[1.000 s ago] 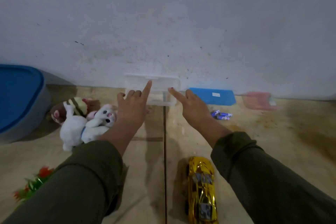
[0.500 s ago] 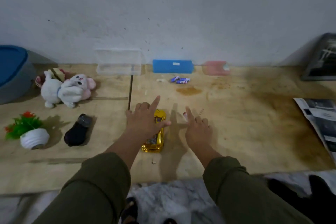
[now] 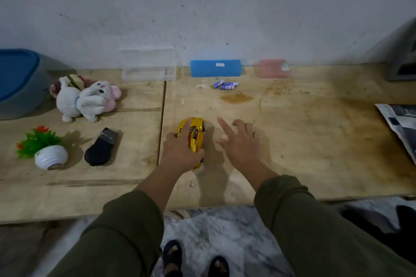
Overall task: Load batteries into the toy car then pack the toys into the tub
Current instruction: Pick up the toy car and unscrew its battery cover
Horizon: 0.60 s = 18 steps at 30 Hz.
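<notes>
Gold car: lies on the wooden table, near the front edge and just right of the seam between the two boards.
Car axis: its long axis runs away from the person toward the wall, tipped a little to the right at the far end; which end is the nose I cannot tell.
Left hand: reaches forward palm down from an olive sleeve, closed around the car's near half, the index finger laid along its left side and the thumb wrapped over its right side.
Right hand: held flat and palm down just right of the car, open with fingers spread, gripping nothing, apart from the car; whether it touches the table I cannot tell.
Batteries: small blue and white ones, lying together on the table well beyond the car, just in front of a blue lid.
Clear tub: stands against the wall, left of the blue lid.
Plush rabbit: lies on its side on the left board.
Black sock: lies left of the car, beside a small potted plant.
</notes>
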Motion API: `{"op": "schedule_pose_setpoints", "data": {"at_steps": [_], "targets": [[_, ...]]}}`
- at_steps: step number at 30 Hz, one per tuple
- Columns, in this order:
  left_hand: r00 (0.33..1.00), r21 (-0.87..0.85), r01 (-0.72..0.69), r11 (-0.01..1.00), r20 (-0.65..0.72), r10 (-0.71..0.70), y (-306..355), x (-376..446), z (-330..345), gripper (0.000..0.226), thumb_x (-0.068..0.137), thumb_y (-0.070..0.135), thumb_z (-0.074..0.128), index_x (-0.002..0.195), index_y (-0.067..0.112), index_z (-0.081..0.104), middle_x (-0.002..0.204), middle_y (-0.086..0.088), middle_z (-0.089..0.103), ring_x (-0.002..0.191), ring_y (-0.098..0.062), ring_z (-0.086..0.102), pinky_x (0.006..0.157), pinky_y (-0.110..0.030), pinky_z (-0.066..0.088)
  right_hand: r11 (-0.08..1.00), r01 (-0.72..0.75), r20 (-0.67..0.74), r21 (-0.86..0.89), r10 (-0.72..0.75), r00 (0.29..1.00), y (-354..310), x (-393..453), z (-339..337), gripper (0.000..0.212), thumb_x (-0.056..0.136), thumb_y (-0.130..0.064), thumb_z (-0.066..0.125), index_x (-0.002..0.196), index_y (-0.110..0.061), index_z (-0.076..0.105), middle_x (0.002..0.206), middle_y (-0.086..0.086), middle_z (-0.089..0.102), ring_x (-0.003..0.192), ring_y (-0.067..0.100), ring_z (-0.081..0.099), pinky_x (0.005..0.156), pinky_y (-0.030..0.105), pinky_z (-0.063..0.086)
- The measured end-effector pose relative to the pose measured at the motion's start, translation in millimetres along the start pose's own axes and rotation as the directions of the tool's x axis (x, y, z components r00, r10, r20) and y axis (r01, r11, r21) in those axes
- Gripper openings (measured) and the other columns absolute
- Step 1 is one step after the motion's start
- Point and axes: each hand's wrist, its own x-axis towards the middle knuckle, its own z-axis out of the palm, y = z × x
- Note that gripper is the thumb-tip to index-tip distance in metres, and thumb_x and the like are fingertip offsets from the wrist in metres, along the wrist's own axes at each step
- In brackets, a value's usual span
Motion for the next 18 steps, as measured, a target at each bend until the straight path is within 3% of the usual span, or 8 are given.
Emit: {"op": "schedule_pose_setpoints", "data": {"at_steps": [3, 5, 7, 10, 13, 16, 18], "targets": [[0.999, -0.278, -0.043, 0.96, 0.017, 0.049, -3, 2, -15, 0.092, 0.084, 0.035, 0.064, 0.15, 0.041, 0.0, 0.146, -0.011, 0.039, 0.127, -0.031, 0.045, 0.102, -0.04, 0.039, 0.992, 0.039, 0.071, 0.121, -0.048, 0.996, -19, 18, -17, 0.066, 0.086, -0.062, 0.035, 0.146, -0.042, 0.017, 0.146, 0.005, 0.03, 0.129, 0.027, 0.031, 0.101, 0.043, 0.03], [0.993, -0.52, -0.015, 0.854, 0.095, 0.076, -1, 5, -29, 0.084, 0.09, 0.029, 0.058, 0.151, 0.038, 0.001, 0.155, -0.003, 0.029, 0.134, -0.026, 0.039, 0.105, -0.038, 0.035, 0.955, 0.034, 0.066, 0.294, -0.056, 0.996, -35, 31, -25, 0.062, 0.09, -0.057, 0.039, 0.146, -0.042, 0.017, 0.15, 0.005, 0.025, 0.134, 0.027, 0.027, 0.104, 0.047, 0.03], [0.978, -0.681, 0.042, 0.731, 0.176, 0.109, 0, 10, -42, 0.093, 0.083, 0.035, 0.064, 0.15, 0.041, 0.0, 0.154, 0.0, 0.027, 0.132, -0.025, 0.039, 0.108, -0.041, 0.036, 0.886, 0.019, 0.072, 0.464, -0.058, 0.996, -50, 46, -32, 0.06, 0.093, -0.053, 0.04, 0.146, -0.042, 0.015, 0.153, 0.007, 0.02, 0.139, 0.028, 0.023, 0.108, 0.049, 0.03], [0.948, -0.724, 0.078, 0.685, 0.266, 0.173, 0, 21, -62, 0.119, 0.058, 0.045, 0.074, 0.147, 0.048, -0.004, 0.146, -0.001, 0.034, 0.127, -0.027, 0.044, 0.109, -0.048, 0.037, 0.75, -0.055, 0.159, 0.659, -0.068, 0.985, -70, 68, -46, 0.065, 0.091, -0.054, 0.043, 0.147, -0.043, 0.012, 0.155, 0.007, 0.017, 0.141, 0.027, 0.022, 0.11, 0.041, 0.028], [0.922, -0.772, 0.124, 0.623, 0.322, 0.216, -2, 36, -83, 0.123, 0.051, 0.037, 0.072, 0.147, 0.05, -0.005, 0.144, -0.009, 0.039, 0.124, -0.03, 0.048, 0.107, -0.049, 0.039, 0.632, -0.167, 0.265, 0.757, -0.063, 0.962, -85, 85, -59, 0.075, 0.087, -0.054, 0.051, 0.148, -0.038, 0.011, 0.153, 0.005, 0.03, 0.138, 0.026, 0.033, 0.108, 0.038, 0.032], [0.91, -0.784, 0.111, 0.611, 0.327, 0.254, -7, 50, -103, 0.11, 0.069, 0.017, 0.067, 0.145, 0.052, -0.004, 0.14, -0.01, 0.047, 0.117, -0.025, 0.054, 0.096, -0.038, 0.047, 0.546, -0.213, 0.253, 0.81, 0.002, 0.967, -94, 99, -72, 0.073, 0.086, -0.04, 0.063, 0.147, -0.029, 0.024, 0.153, -0.001, 0.029, 0.137, 0.022, 0.034, 0.107, 0.032, 0.034], [0.914, -0.717, 0.009, 0.697, 0.288, 0.284, -11, 59, -112, 0.101, 0.082, 0.009, 0.061, 0.145, 0.051, -0.005, 0.138, -0.007, 0.05, 0.117, -0.022, 0.056, 0.095, -0.037, 0.049, 0.563, -0.208, 0.218, 0.8, 0.05, 0.975, -99, 108, -78, 0.067, 0.086, -0.031, 0.065, 0.145, -0.024, 0.032, 0.15, 0.001, 0.034, 0.133, 0.023, 0.039, 0.107, 0.034, 0.037]]}}
